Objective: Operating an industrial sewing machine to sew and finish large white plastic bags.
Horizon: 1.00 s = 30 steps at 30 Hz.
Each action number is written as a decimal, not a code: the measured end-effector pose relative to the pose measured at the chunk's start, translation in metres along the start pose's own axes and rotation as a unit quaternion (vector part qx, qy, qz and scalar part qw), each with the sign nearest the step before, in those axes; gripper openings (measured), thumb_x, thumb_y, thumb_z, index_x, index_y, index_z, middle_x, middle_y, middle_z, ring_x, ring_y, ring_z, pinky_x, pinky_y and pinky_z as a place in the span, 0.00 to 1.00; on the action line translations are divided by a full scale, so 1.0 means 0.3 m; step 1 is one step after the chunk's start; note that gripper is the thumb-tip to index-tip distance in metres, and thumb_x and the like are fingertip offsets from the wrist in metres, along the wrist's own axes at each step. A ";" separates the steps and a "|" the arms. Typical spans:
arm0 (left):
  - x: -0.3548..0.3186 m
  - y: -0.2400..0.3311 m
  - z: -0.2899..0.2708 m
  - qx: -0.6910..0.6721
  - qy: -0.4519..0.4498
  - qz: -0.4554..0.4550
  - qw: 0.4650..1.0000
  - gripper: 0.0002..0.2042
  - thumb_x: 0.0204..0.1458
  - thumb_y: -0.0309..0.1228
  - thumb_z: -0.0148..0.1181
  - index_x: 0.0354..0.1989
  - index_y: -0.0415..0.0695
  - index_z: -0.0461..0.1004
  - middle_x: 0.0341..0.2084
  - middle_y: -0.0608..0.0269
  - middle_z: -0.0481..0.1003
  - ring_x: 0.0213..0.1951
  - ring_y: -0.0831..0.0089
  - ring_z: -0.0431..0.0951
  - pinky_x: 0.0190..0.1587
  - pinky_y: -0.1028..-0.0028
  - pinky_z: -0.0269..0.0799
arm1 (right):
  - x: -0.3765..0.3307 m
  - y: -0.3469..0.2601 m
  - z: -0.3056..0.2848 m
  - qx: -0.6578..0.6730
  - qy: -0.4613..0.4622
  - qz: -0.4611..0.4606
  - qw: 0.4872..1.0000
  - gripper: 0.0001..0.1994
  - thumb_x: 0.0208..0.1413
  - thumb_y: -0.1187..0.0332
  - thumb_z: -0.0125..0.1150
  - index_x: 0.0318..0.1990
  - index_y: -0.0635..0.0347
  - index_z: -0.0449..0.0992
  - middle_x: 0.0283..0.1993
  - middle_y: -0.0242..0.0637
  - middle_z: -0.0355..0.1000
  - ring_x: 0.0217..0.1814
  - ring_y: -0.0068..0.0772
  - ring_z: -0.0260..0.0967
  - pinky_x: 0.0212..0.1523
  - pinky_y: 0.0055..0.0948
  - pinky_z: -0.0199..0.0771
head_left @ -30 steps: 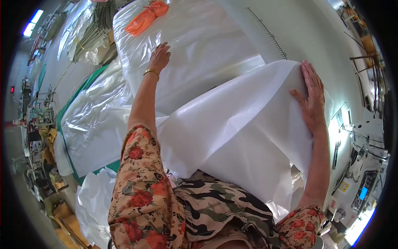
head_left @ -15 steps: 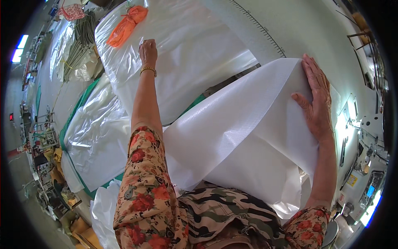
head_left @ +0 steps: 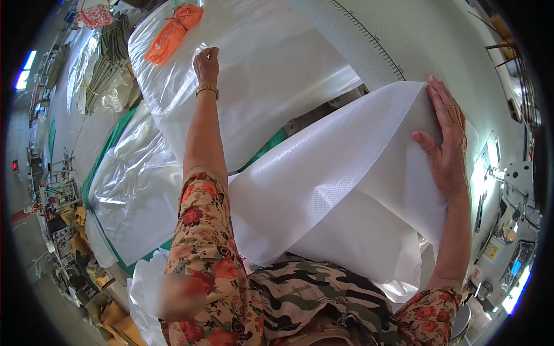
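Note:
My left hand [head_left: 206, 66] reaches far forward over a sheet of clear, shiny plastic film [head_left: 271, 75]. Its fingers are curled together against the film, and whatever they pinch is hidden. A tied orange plastic bag [head_left: 172, 38] lies on the film just left of that hand. On the right, my right hand [head_left: 448, 144] rests flat with fingers stretched out, at the far right edge of a white woven-plastic sheet [head_left: 323, 155]. The sheet is folded over, its near part [head_left: 352, 236] sloping down toward my lap.
The pale table [head_left: 444, 52] carries a ruler scale [head_left: 375, 43] along the film's far right side. A sewing machine [head_left: 519, 179] stands at right. Bundled dark strips [head_left: 109, 75] lie at far left. Green-edged plastic-covered sheets [head_left: 135, 196] sit beside my left arm.
My left hand has moved slightly farther forward, still closed. My right hand and the white sheet's corner sit slightly farther right in view. The view itself has shifted a little.

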<state>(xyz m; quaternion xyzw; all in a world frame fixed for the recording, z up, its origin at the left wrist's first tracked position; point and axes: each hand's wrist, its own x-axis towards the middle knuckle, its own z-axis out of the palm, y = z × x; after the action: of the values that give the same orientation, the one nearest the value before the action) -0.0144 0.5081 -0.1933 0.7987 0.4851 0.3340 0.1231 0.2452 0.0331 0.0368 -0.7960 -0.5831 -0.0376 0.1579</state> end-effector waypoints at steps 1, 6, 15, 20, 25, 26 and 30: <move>0.000 0.008 0.004 -0.013 0.000 -0.001 1.000 0.10 0.49 0.38 0.60 0.32 0.45 0.82 0.32 0.53 0.79 0.38 0.54 0.78 0.45 0.61 0.70 | -0.001 0.002 0.001 0.002 -0.005 0.001 1.000 0.42 0.52 0.38 0.49 0.67 0.58 0.57 0.71 0.35 0.54 0.74 0.41 0.46 0.72 0.40 0.43; 0.024 0.048 0.011 -0.028 0.025 0.006 0.999 0.09 0.42 0.37 0.66 0.28 0.47 0.80 0.27 0.60 0.79 0.36 0.59 0.78 0.44 0.61 0.70 | -0.005 0.009 0.004 0.003 -0.003 0.010 1.000 0.42 0.53 0.33 0.45 0.67 0.56 0.58 0.71 0.35 0.54 0.74 0.39 0.46 0.72 0.41 0.44; 0.061 0.060 -0.038 0.053 -0.076 0.038 0.995 0.15 0.38 0.46 0.70 0.27 0.48 0.81 0.27 0.58 0.79 0.35 0.58 0.78 0.43 0.61 0.69 | -0.011 0.020 0.006 -0.014 -0.003 -0.008 1.000 0.39 0.55 0.38 0.49 0.66 0.57 0.59 0.70 0.36 0.55 0.74 0.40 0.47 0.72 0.40 0.45; 0.076 0.059 -0.062 0.011 -0.100 0.023 0.995 0.21 0.37 0.47 0.71 0.26 0.39 0.79 0.26 0.54 0.79 0.30 0.58 0.79 0.36 0.64 0.72 | -0.020 0.030 0.009 -0.013 0.003 -0.011 1.000 0.39 0.54 0.38 0.49 0.66 0.56 0.59 0.70 0.35 0.55 0.73 0.39 0.48 0.72 0.40 0.45; 0.084 0.047 -0.060 -0.037 -0.102 0.038 0.993 0.18 0.39 0.44 0.71 0.27 0.39 0.79 0.25 0.55 0.79 0.29 0.63 0.79 0.35 0.66 0.72 | -0.026 0.042 0.018 -0.001 0.009 -0.016 1.000 0.39 0.54 0.39 0.50 0.66 0.58 0.59 0.70 0.34 0.56 0.73 0.39 0.48 0.71 0.40 0.45; 0.091 0.045 -0.061 -0.037 -0.116 0.040 0.992 0.17 0.39 0.42 0.71 0.26 0.38 0.79 0.24 0.56 0.79 0.29 0.65 0.79 0.35 0.67 0.72 | -0.028 0.045 0.020 -0.004 0.010 -0.015 1.000 0.39 0.53 0.39 0.51 0.66 0.57 0.59 0.70 0.34 0.56 0.73 0.39 0.48 0.71 0.40 0.45; 0.125 0.034 -0.067 0.004 -0.179 0.056 0.982 0.16 0.40 0.41 0.70 0.27 0.39 0.79 0.24 0.57 0.79 0.29 0.66 0.79 0.34 0.69 0.72 | -0.031 0.053 0.025 -0.001 0.013 -0.004 1.000 0.39 0.53 0.36 0.49 0.66 0.53 0.60 0.70 0.34 0.56 0.73 0.39 0.47 0.72 0.40 0.45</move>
<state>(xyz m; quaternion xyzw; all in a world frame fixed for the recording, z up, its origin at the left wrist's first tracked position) -0.0091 0.5325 -0.1574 0.8720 0.4111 0.1898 0.1858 0.2562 0.0226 0.0242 -0.7930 -0.5846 -0.0491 0.1646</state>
